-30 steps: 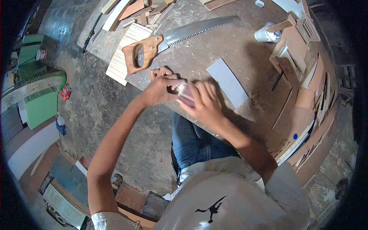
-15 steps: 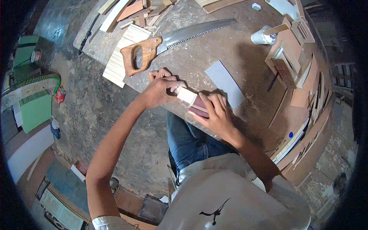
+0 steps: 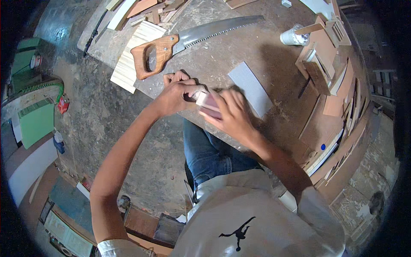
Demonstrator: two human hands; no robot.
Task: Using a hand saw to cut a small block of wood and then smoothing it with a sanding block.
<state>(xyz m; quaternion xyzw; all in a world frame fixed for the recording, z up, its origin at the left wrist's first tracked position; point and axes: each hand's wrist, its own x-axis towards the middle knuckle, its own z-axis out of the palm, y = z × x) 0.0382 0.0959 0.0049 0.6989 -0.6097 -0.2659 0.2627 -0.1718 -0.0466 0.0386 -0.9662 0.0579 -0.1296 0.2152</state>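
At the near edge of the workbench, my left hand [image 3: 175,95] is closed on one end of a small pale wood block [image 3: 201,95]. My right hand [image 3: 233,112], a little blurred, pinches a folded maroon sheet that looks like sandpaper [image 3: 210,107]. This sheet wraps the block's right part, leaving only a short pale stretch near my left fingers. Right of my hands lies a flat grey strip [image 3: 250,88]. Beyond my left hand rests a handsaw [image 3: 154,55] with a wooden handle, its blade pointing to the far right.
A striped pale board [image 3: 124,77] lies partly under the saw handle. Wood offcuts [image 3: 147,10] are heaped at the far left of the bench [image 3: 282,128]. On the right stand a clear plastic cup [image 3: 293,37] and stacked wood pieces [image 3: 321,64].
My right hand has slid the maroon sandpaper left along the block, toward my left fingers, so less pale wood shows. My left hand keeps its hold. The whole view has shifted slightly.
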